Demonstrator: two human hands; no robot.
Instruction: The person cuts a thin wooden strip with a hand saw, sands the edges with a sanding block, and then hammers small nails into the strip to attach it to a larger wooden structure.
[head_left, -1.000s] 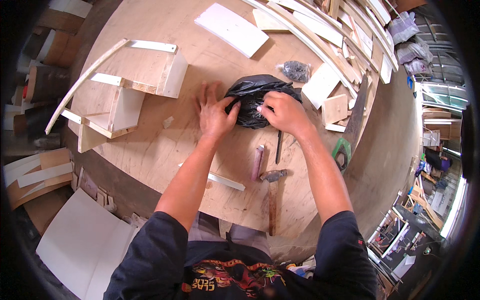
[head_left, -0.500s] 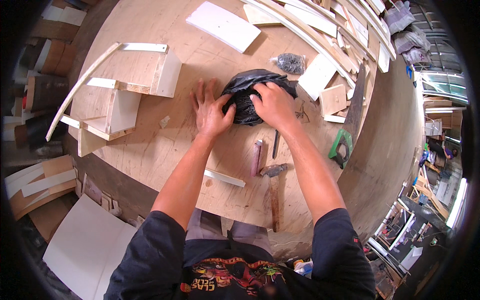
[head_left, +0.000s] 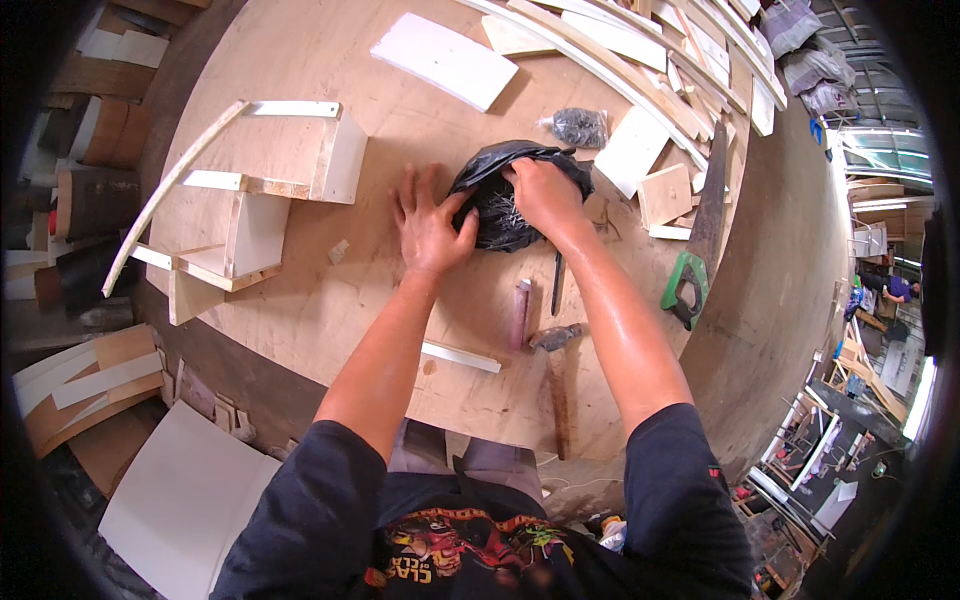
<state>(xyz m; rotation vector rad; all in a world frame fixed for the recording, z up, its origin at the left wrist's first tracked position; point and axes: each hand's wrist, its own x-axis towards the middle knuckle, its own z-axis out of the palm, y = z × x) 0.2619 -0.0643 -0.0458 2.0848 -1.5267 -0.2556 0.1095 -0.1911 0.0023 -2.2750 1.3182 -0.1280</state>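
A black plastic bag [head_left: 484, 166] lies crumpled on the plywood table with its mouth spread wide. Inside it shows a heap of thin silvery nails [head_left: 506, 208]. At the bag's left side is my left hand [head_left: 430, 228], fingers spread, with its thumb and index finger at the rim. My right hand [head_left: 548, 198] reaches over the right side, its fingers curled onto the bag's plastic near the mouth; its fingertips are partly hidden. Nearer me lie a hammer [head_left: 559, 385], a purplish stick-like tool [head_left: 521, 316] and a slim black rod [head_left: 556, 284].
A three-part wooden assembly [head_left: 262, 228] with a curved strip stands at left. A green-handled saw [head_left: 684, 290] rests near the right edge. Behind are a small clear bag of dark pieces [head_left: 578, 128], a white board [head_left: 444, 61] and piled wooden strips [head_left: 600, 68]. A white strip [head_left: 462, 357] lies in front.
The bag's mouth has widened, and more of the nails show. My right hand has shifted slightly on the rim. The left hand stays beside the bag.
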